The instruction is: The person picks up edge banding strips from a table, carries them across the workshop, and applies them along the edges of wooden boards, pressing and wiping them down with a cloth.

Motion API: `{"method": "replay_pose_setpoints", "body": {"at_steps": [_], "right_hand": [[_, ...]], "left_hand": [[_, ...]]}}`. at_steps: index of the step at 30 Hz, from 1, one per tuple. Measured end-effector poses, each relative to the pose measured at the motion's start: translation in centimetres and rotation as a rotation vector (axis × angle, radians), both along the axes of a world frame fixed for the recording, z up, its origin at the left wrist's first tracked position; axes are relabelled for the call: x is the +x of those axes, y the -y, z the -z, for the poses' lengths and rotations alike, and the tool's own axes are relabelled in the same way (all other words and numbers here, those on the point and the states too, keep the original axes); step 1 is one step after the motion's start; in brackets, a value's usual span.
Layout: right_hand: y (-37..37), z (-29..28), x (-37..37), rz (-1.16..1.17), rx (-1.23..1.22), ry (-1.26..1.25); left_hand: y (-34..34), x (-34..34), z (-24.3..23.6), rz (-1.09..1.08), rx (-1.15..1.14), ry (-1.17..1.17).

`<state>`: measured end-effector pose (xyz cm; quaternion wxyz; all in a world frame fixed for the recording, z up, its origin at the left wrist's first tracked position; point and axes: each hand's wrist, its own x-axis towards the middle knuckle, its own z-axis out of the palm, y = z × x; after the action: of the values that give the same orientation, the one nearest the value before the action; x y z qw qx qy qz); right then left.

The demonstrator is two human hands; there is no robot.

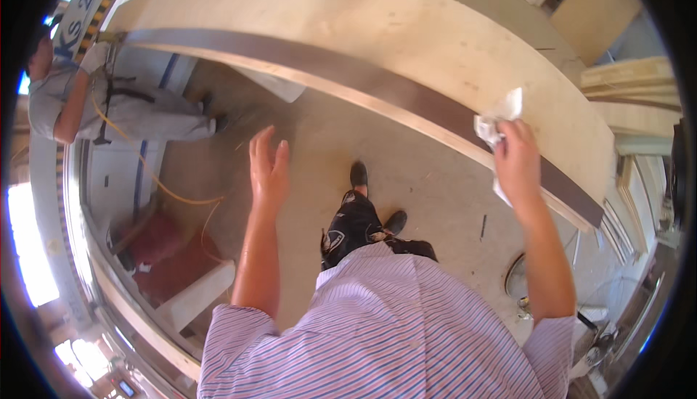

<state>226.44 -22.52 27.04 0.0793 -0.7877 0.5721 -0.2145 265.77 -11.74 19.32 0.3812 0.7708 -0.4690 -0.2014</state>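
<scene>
A long pale wooden panel (348,18) runs across in front of me, with a dark brown strip (319,60) along its near side. My right hand (518,161) is closed around a crumpled white cloth or paper wipe (496,121), held at the strip toward the panel's right end. Whether the wipe touches the surface I cannot tell for sure. Over the floor, short of the panel's near edge, my left hand (268,170) hangs in the air with its fingers apart and nothing in it.
At the left a co-worker (138,105) in grey clothes and a pale glove stands at the panel's far left end. A yellow hose (156,175) loops down from there. Stacked boards (630,83) stand at the right. A round object (516,277) lies on the floor near my right forearm.
</scene>
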Motion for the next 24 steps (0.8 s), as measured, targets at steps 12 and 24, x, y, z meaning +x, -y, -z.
{"method": "replay_pose_setpoints", "body": {"at_steps": [12, 24], "right_hand": [[-4.2, 5.4, 4.1, 0.143, -0.19, -0.119], [-7.6, 4.2, -3.8, 0.367, 0.001, 0.197]], "left_hand": [[9.3, -12.3, -8.9, 0.486, -0.035, 0.539], [9.6, -14.0, -8.6, 0.497, -0.003, 0.501]]}}
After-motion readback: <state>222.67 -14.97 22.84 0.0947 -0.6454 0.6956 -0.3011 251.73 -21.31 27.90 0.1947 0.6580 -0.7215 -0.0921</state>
